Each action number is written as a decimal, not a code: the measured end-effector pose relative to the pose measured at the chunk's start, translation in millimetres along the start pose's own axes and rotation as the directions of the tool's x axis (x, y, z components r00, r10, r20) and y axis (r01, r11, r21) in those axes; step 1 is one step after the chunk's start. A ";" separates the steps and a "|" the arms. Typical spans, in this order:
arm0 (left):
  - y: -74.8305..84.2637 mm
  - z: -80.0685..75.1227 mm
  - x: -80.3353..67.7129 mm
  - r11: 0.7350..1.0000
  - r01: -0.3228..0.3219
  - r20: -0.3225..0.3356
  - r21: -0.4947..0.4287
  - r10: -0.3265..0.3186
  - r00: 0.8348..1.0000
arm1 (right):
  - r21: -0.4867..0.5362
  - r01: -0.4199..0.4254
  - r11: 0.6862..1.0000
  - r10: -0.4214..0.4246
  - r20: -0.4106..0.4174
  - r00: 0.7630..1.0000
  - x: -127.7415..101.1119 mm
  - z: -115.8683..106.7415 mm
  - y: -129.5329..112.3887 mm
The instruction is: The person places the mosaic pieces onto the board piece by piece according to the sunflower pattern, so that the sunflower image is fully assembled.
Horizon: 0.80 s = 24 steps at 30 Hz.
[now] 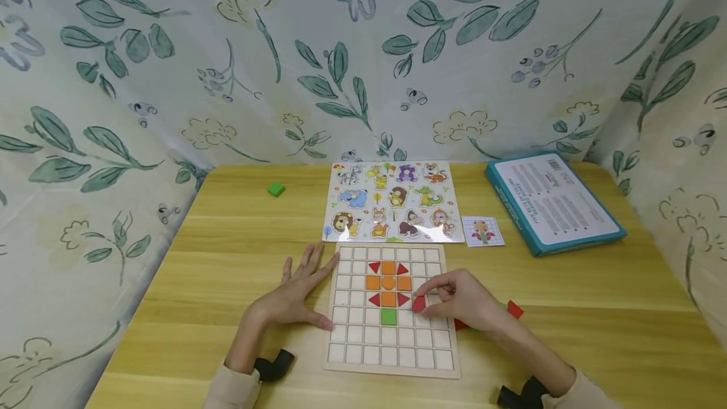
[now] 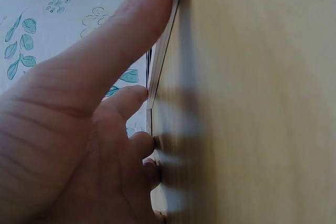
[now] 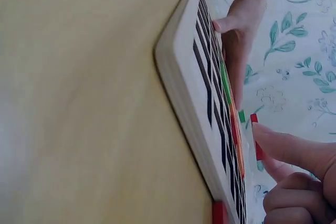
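Observation:
A wooden grid board [image 1: 392, 361] lies on the table with a pattern of orange squares [image 1: 389, 267], an orange circle [image 1: 389, 283], several red triangles [image 1: 374, 300] and a green square [image 1: 389, 317]. My right hand [image 1: 462, 302] pinches a red piece [image 1: 419, 303] between thumb and finger, just right of the pattern. The right wrist view shows this red piece [image 3: 258, 142] raised off the board; its full outline is partly covered. With fingers spread, my left hand [image 1: 292, 295] touches the board's left edge. In the left wrist view its thumb [image 2: 131, 19] rests along that edge.
Red pieces [image 1: 515, 309] lie right of the board, partly hidden under the right forearm. Behind the board is an animal picture board [image 1: 392, 197], beside a small pattern card [image 1: 483, 231]. A blue-edged box [image 1: 556, 201] sits back right; a green block [image 1: 276, 189] back left.

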<state>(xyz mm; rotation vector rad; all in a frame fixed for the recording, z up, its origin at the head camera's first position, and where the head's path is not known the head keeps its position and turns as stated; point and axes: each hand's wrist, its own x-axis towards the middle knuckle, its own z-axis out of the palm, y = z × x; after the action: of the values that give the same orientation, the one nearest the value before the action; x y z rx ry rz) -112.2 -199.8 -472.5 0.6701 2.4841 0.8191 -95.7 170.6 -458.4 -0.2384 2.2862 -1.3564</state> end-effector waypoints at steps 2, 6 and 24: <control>0.4 -0.3 -0.1 1.000 -0.001 0.000 -0.001 0.001 1.000 | -0.008 0.026 1.000 -0.026 0.024 0.999 2.2 8.5 -0.7; 1.0 -0.4 0.1 1.000 -0.002 0.001 -0.002 0.002 1.000 | -0.021 0.057 0.998 -0.055 0.059 0.997 4.9 19.4 1.0; 1.8 -1.3 -1.1 1.000 0.000 -0.002 -0.008 0.000 1.000 | -0.059 0.108 0.992 -0.104 0.064 0.993 5.0 23.4 -3.3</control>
<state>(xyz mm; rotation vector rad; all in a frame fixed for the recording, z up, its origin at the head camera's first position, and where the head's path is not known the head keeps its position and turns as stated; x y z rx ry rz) -111.4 -199.7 -470.2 0.6666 2.4815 0.8290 -89.2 148.8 -466.5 -0.4215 2.2962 -1.3116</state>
